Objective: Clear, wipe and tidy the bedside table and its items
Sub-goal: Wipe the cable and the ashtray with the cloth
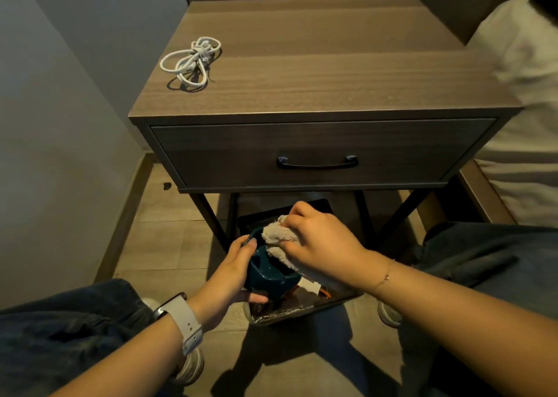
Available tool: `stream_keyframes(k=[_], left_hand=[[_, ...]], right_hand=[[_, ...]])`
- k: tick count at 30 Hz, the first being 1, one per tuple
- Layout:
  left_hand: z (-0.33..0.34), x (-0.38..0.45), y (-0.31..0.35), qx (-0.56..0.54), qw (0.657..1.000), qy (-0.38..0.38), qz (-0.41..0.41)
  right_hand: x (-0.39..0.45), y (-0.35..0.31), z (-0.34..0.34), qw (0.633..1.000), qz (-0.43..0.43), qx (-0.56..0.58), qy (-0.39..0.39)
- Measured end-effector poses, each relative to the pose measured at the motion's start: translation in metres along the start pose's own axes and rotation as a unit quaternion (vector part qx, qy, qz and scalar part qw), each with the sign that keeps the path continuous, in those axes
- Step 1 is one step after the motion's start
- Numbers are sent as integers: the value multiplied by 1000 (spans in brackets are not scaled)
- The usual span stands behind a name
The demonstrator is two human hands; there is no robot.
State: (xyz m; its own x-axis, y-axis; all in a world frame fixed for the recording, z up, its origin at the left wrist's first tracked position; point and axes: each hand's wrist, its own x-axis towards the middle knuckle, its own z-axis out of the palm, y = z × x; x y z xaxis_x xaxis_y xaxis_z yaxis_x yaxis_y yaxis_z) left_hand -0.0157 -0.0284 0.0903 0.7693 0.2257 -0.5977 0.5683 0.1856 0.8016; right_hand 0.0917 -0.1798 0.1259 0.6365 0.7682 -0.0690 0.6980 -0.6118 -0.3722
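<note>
Left hand (234,271) gripped a dark teal glossy ceramic holder (265,273); right hand (320,242) pressed a bunched beige cloth (276,235) against it, near the brown wooden bedside table (326,76).

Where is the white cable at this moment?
In the head view, the coiled white cable lies on the bedside table top, near its rear left corner, by the wall and far from both hands.

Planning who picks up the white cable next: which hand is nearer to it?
Left. The left hand holds the teal dish below the cable; the right hand is further right.
</note>
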Motion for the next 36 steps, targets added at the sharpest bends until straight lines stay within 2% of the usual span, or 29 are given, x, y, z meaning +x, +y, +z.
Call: stream_keyframes(k=[3, 6, 10, 14, 19, 22, 26, 31, 36], left_hand=[[5, 3, 0, 19, 999, 19, 17], [4, 10, 1, 29, 999, 34, 13], [-3, 15, 0, 50, 998, 38, 3], [-12, 19, -2, 118, 992, 29, 44], [-28, 23, 10, 192, 977, 17, 93], [-33, 20, 16, 204, 973, 7, 103], [-32, 15, 23, 203, 973, -4, 108], [-33, 6, 27, 173, 980, -22, 97], [-21, -11, 20, 141, 985, -62, 71]], right_hand=[[7, -11, 12, 999, 6, -48, 8], [15, -19, 22, 999, 30, -33, 26], [29, -23, 36, 994, 85, 43, 48], [30, -29, 55, 988, 96, 122, 25], [33, -43, 64, 945, 114, 301, 59], [33, -48, 63, 939, 85, 330, 50], [31, -40, 55, 948, -2, 319, 19], [30, -30, 36, 946, -103, 295, -87], [17, -23, 18, 944, -146, 225, -192]])
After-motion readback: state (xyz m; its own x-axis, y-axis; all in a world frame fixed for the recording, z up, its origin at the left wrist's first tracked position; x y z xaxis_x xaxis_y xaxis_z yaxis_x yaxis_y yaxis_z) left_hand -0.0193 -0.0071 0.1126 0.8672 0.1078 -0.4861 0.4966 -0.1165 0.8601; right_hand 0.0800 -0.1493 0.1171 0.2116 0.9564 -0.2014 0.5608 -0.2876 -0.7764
